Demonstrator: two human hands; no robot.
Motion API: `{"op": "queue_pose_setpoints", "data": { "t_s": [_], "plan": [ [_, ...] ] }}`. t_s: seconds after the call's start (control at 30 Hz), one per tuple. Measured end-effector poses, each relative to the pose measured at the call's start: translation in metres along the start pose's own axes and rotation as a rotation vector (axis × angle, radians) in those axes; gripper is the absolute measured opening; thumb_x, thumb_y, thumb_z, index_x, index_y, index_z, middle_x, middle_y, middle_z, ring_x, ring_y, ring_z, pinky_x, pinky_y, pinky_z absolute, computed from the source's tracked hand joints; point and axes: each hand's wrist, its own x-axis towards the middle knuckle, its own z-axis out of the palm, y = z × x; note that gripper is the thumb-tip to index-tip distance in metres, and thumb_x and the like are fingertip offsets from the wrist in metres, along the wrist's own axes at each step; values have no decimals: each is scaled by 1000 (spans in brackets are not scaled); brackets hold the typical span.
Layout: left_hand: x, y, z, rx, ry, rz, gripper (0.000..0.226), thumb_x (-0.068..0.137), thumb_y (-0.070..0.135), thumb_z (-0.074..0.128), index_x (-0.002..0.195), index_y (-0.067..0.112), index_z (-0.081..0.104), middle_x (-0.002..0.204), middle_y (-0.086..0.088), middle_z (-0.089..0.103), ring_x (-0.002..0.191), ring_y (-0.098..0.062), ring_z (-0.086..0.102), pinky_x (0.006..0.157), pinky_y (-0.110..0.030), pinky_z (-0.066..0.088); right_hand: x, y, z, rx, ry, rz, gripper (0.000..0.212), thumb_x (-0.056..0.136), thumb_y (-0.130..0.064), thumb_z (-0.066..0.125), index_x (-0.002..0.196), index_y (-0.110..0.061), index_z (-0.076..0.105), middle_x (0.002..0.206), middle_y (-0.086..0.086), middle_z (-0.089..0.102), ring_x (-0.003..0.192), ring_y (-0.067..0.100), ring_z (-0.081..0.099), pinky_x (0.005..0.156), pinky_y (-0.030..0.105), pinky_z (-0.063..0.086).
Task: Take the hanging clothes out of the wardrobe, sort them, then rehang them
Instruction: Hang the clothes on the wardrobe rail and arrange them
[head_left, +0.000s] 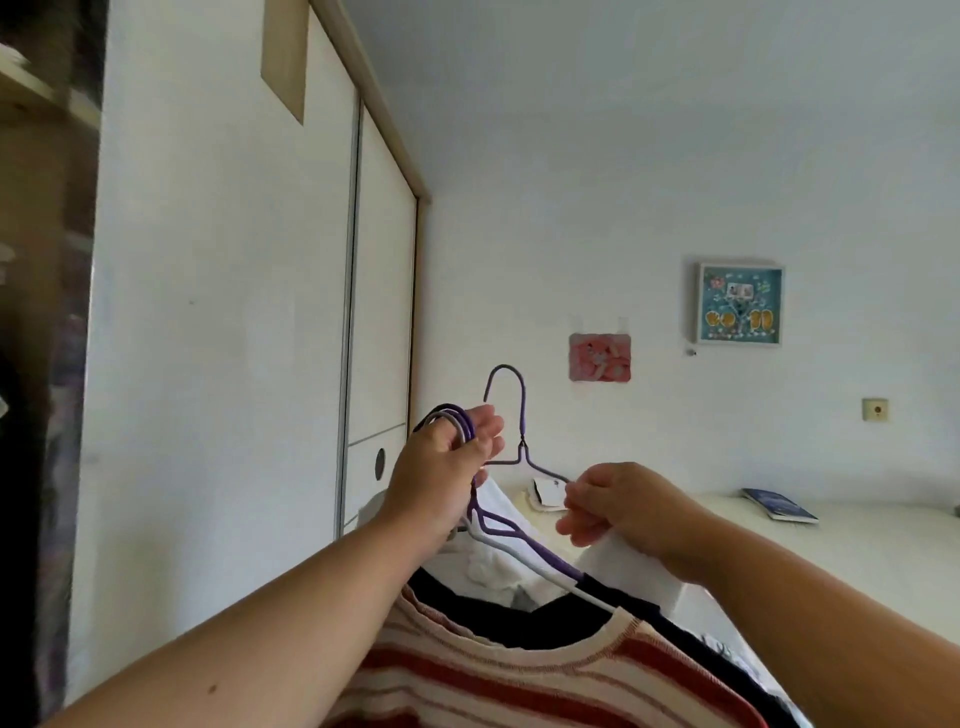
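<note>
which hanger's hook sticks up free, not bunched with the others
The purple hanger between the hands: its hook stands alone, its white garment pinched by the right hand. The other hooks, purple and white, sit bunched in the grip of the left hand.

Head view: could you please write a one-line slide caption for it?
Left hand grips bundled purple and white wire hanger hooks; right hand pinches white garment on a separate purple wire hanger.

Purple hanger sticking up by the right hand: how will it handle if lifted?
Probably light and stiff: the purple hanger is thin coated wire. Pinched at one shoulder by the right hand, it may swing or twist. White fabric below looks limp, could slip off.
</note>
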Motion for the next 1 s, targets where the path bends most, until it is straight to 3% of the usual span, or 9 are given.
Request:
{"op": "queue_pose_setpoints", "data": {
  "t_s": [0.07, 0.17, 0.3, 0.47, 0.57, 0.67, 0.83, 1.0],
  "plan": [
    [-10, 9, -13, 58, 8, 27, 32, 92, 8, 54, 117, 27, 61, 102, 20, 69, 102, -4, 64, 89, -26, 49, -2, -14, 15, 2, -77, -35, 23, 97, -21, 49, 92, -5, 65, 80, 0, 75, 69, 14, 70, 68, 23, 53],
    [-23, 23, -33, 163, 77, 74, 32, 92, 10, 54, 108, 36, 62, 113, 10, 66, 109, -8, 61, 100, -32, 45, -9, -33, 42, 9, -184, -77, 20, 96, -21, 49, 92, -8, 64, 82, -2, 75, 70, 10, 70, 66, 19, 53],
    [-42, 48, -63, 109, 124, 102, 29, 96, 2, 44, 106, 24, 59, 105, 9, 67, 96, -4, 66, 84, -12, 50, -23, -59, 77, 9, -301, -145, 23, 99, -21, 45, 97, -9, 64, 86, -2, 75, 76, 9, 69, 65, 13, 50],
    [-65, 82, -105, 168, 225, 122, 31, 94, -1, 39, 91, 23, 58, 97, 0, 71, 90, -7, 69, 75, -15, 49, -47, -92, 117, 94, -378, -178, 30, 99, -38, 41, 103, -16, 62, 88, 2, 75, 79, 15, 71, 77, 26, 57],
    [-79, 96, -130, 228, 253, 108, 30, 95, 2, 39, 89, 24, 58, 97, 2, 71, 90, -7, 68, 78, -18, 49, -62, -109, 141, -101, -366, -269, 34, 84, -49, 62, 115, -37, 54, 85, -6, 73, 70, 4, 68, 66, 16, 53],
    [-93, 108, -152, 259, 261, 85, 28, 96, 6, 41, 92, 28, 58, 97, 9, 70, 85, 4, 67, 71, -10, 48, -73, -124, 168, -258, -258, -371, 59, 76, -39, 70, 129, -45, 46, 66, -12, 64, 50, -5, 55, 50, 8, 40],
    [-115, 132, -189, 312, 272, 94, 31, 97, 5, 42, 93, 32, 54, 96, 8, 70, 89, -1, 68, 80, -24, 45, -84, -147, 204, -150, -192, -496, 54, 76, -27, 63, 128, -41, 54, 57, -25, 58, 51, -5, 53, 51, 7, 39],
    [-126, 155, -225, 355, 353, 91, 24, 96, 5, 44, 106, 24, 54, 102, 5, 69, 78, 5, 67, 68, -11, 49, -81, -177, 233, -77, -265, -592, 51, 78, -25, 62, 127, -38, 56, 53, -27, 56, 51, -6, 51, 49, 4, 37]
  ]
}}
